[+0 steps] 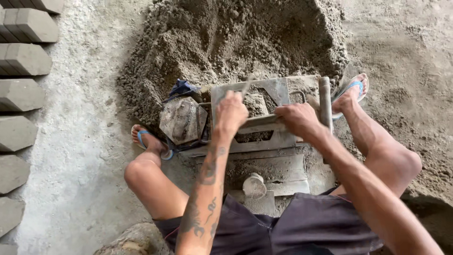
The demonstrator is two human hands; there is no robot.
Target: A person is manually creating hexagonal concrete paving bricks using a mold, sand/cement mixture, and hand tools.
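A grey metal block mould (264,118) stands between my bare legs, caked with damp cement mix. My left hand (230,112) is closed on a thin metal trowel or scraper (247,85) whose blade pokes up over the mould's top. My right hand (297,119) grips the mould's metal frame bar beside an upright metal handle (325,101). Grey mix fills the mould cavity (255,103).
A big heap of grey sand-cement mix (236,38) lies right behind the mould. A row of freshly moulded grey blocks (21,80) runs down the left edge. My feet in blue flip-flops (146,139) flank the mould. A hexagonal metal plate (181,120) lies left of it.
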